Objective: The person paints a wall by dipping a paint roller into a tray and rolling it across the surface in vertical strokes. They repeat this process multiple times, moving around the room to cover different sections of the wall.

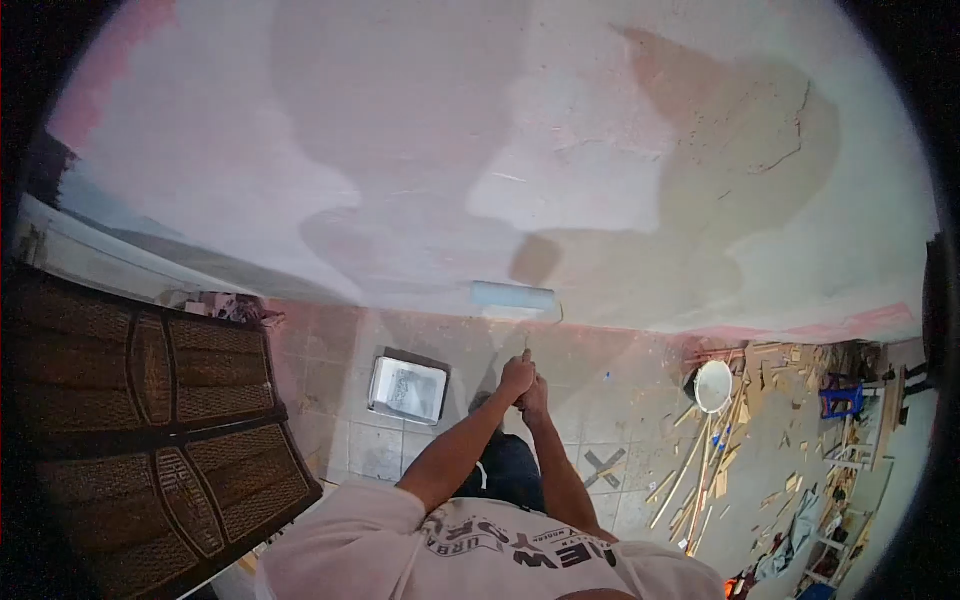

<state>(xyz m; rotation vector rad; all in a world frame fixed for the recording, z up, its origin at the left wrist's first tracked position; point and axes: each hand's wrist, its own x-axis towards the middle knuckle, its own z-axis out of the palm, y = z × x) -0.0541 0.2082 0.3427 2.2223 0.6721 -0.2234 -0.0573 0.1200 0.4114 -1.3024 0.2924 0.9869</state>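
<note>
A paint roller (512, 296) with a pale, paint-covered sleeve is against the lower part of the wall (420, 200). Its thin wire frame bends down at the right end towards the handle. Both hands are closed around that handle, close together. My left hand (518, 373) is the higher of the two, and my right hand (536, 396) is just below and to its right. The wall shows whitish paint over pink, with dark shadows across it. To the left on the tiled floor lies a paint tray (408, 390) with white paint in it.
Dark carved wooden panels (150, 400) fill the left side. At the right are a white bucket (714, 386), wood strips (700, 470) and scraps on the floor, a blue stool (842, 400) and a ladder (835, 530). A grey cross-shaped object (604, 468) lies on the tiles.
</note>
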